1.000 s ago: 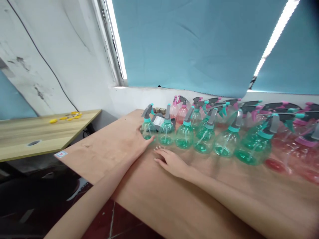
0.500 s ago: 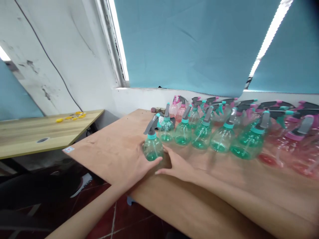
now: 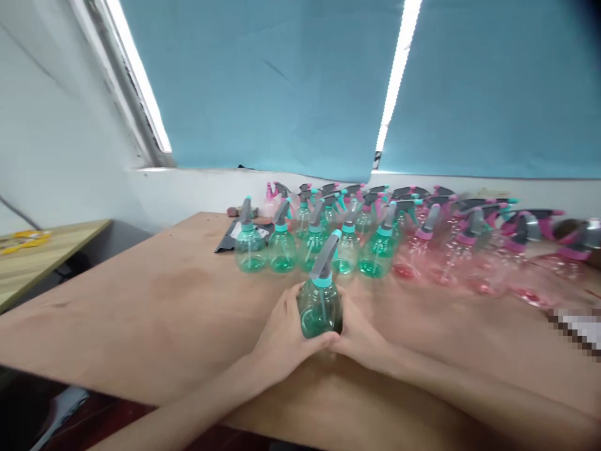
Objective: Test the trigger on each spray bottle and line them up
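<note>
A clear green spray bottle [image 3: 321, 308] with a turquoise collar and grey trigger head stands upright between my hands near the front of the wooden table [image 3: 154, 313]. My left hand [image 3: 287, 332] wraps its left side, thumb across the front. From the right, my right hand [image 3: 360, 331] closes round the same bottle, its thumb meeting the left one. The far fingers are hidden behind the bottle. Just beyond stands a row of similar green spray bottles [image 3: 282, 249], continuing to the right with pink-collared red ones [image 3: 462, 250].
More spray bottles crowd the back of the table by the wall. A dark grey packet [image 3: 226, 243] lies behind the leftmost green bottle. At far left, another table [image 3: 70, 250] holds yellow pieces [image 3: 28, 240]. A blurred-out patch [image 3: 580, 326] sits at the right edge.
My view has turned right. The spray bottle has moved right along the table with my hands, and my right hand, formerly looser and partly apart from it, now closes on it.
</note>
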Demonstrator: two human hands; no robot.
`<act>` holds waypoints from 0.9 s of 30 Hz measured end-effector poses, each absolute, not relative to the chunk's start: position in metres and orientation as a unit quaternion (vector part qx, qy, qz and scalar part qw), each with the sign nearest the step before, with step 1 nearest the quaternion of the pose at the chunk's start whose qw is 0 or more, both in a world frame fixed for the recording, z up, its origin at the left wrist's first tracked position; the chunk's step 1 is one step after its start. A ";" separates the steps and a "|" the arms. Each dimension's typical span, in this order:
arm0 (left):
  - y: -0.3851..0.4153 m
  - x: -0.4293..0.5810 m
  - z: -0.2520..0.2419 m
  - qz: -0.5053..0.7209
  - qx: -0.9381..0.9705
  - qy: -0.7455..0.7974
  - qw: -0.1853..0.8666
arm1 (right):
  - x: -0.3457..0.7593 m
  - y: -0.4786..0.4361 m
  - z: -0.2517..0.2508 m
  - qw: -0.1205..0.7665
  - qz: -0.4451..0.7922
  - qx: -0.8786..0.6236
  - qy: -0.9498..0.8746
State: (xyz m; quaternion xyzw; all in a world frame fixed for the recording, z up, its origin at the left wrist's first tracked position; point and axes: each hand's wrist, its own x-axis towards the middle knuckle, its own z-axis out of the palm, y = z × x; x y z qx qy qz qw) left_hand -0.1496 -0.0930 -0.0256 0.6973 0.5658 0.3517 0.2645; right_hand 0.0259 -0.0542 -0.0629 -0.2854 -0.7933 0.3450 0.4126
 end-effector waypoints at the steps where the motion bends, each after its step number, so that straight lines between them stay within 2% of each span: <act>1: -0.086 -0.142 -0.025 0.344 0.706 0.548 0.289 | 0.038 -0.054 -0.064 0.419 0.345 -0.299 -0.785; 4: -0.064 -0.118 -0.015 0.335 0.722 0.499 0.343 | 0.072 -0.054 -0.067 0.423 0.348 -0.335 -0.766; 10: -0.034 -0.053 0.015 0.377 0.758 0.412 0.336 | 0.109 -0.057 -0.065 0.419 0.326 -0.381 -0.757; 22: -0.001 0.008 0.015 0.426 0.771 0.307 0.359 | 0.147 -0.049 -0.062 0.440 0.323 -0.376 -0.749; 25: 0.003 0.008 0.017 0.423 0.773 0.312 0.356 | 0.159 -0.041 -0.061 0.402 0.336 -0.363 -0.771; 27: 0.006 0.004 0.016 0.426 0.771 0.314 0.356 | 0.170 -0.035 -0.058 0.342 0.314 -0.368 -0.806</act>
